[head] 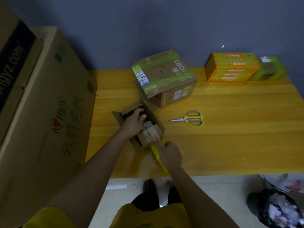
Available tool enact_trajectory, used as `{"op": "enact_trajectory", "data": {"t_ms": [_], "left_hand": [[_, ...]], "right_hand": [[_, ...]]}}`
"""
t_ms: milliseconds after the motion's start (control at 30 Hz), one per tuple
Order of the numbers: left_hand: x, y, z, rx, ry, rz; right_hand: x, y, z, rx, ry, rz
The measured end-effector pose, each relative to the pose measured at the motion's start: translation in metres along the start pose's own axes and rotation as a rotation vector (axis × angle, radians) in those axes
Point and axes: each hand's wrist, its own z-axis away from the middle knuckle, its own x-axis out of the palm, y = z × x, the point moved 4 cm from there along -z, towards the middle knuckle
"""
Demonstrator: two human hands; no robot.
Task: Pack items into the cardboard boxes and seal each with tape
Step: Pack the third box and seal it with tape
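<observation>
Directly below my view, a small cardboard box (144,127) lies on the yellow wooden table (230,137) near its front-left part. Its long axis runs diagonally, from the far left toward the near right, with the near end pointing at the person's right hand. Its top is partly open, one long flap (153,114) standing up along the far side.

I see the left hand (133,122) reaching into the open top, fingers curled over the contents and the box's inner edge; I cannot tell exactly what it grips. The right hand (169,155) is closed around a roll of yellow-green tape (162,163) held just off the box's near end, and a strip runs from the roll up onto the folded end flap, following the box's long axis.

Beyond it sits a larger cardboard box (164,78), tilted, with green tape across its top and its left flap hanging open. Scissors (189,120) with yellow handles lie to the right, blades pointing left toward the small box. Two taped boxes (238,68) stand at the far right corner. A very large carton (49,104) leans at the left.
</observation>
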Motion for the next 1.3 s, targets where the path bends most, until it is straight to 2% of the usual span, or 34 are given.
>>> {"op": "enact_trajectory", "data": {"t_ms": [67,100,133,200,300,433,533,667,833,1033,1133,1233,1300], "left_hand": [[-0.013,0.009,0.009,0.175,0.285,-0.191],[-0.015,0.015,0.018,0.284,0.386,-0.25],[-0.013,0.021,0.026,0.364,0.415,-0.285],[0.003,0.028,0.035,0.408,0.322,-0.387],[0.029,0.022,0.03,0.253,0.15,-0.563],[0.035,0.016,0.025,0.129,0.127,-0.632],[0.036,0.019,0.027,0.06,0.065,-0.563],[0.032,0.015,0.023,0.064,0.041,-0.37],[0.032,0.006,0.012,0.025,-0.08,-0.218],[0.029,0.0,0.006,0.053,-0.046,-0.062],[0.03,-0.001,0.003,0.074,-0.004,-0.052],[0.026,0.002,0.0,0.083,0.079,-0.096],[0.024,0.005,-0.003,0.119,0.066,-0.134]], "right_hand": [[0.001,0.001,0.0,-0.003,0.008,-0.009],[0.001,0.001,0.0,-0.004,0.008,-0.01],[0.001,0.001,0.001,-0.003,0.007,-0.01],[0.001,-0.001,0.001,-0.001,0.005,-0.012],[0.001,0.0,0.001,0.003,0.005,-0.016],[0.002,0.002,0.001,-0.001,0.005,-0.025],[0.003,0.003,0.001,-0.006,0.004,-0.024],[0.004,0.004,0.002,-0.005,-0.005,-0.041],[0.0,0.01,0.002,-0.027,-0.078,-0.086],[-0.009,0.028,0.008,-0.22,-0.28,-0.278],[-0.012,0.023,0.007,-0.287,-0.205,-0.241],[-0.012,0.022,-0.002,-0.213,-0.129,-0.169],[-0.012,0.031,-0.006,-0.148,-0.071,-0.098]]}}
